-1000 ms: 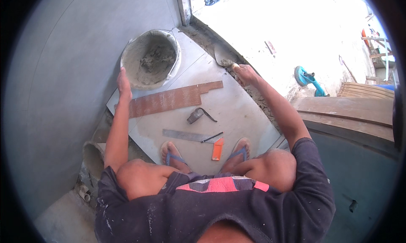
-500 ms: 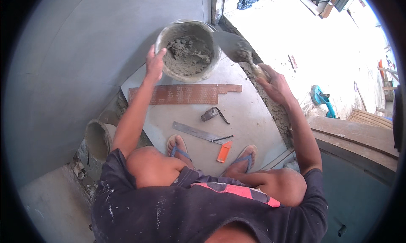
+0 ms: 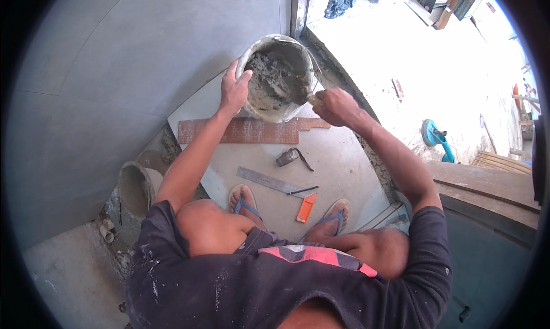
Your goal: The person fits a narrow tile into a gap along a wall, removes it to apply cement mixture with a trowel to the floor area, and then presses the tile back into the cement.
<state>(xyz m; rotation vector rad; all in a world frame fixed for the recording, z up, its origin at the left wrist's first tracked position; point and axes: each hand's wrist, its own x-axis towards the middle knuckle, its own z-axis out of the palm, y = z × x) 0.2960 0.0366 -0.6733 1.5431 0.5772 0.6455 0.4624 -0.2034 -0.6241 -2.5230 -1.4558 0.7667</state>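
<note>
My left hand [image 3: 236, 88] grips the rim of a bucket [image 3: 279, 39] on its left side, keeping it tilted toward me. Wet grey mortar [image 3: 269, 82] coats the inside and lies in a lump at the bottom. My right hand [image 3: 338, 107] is closed around the handle of a trowel [image 3: 314, 100]; its blade is down inside the bucket, mostly hidden by mortar. Below the bucket, a brown notched strip [image 3: 240, 130] lies across the large grey tile [image 3: 338, 157] under my feet.
On the tile lie a tape measure [image 3: 289, 157], an orange-handled try square [image 3: 306, 207] and a black pencil-like stick [image 3: 302, 190]. A second bucket [image 3: 134, 185] stands left by the wall. A blue-green suction lifter [image 3: 438, 137] lies at right, beyond a mortar-filled gap [image 3: 375, 157].
The trowel has swung from outside the bucket's right side down into the mortar, my right hand moving left with it. The bucket and my left hand have shifted slightly right in view.
</note>
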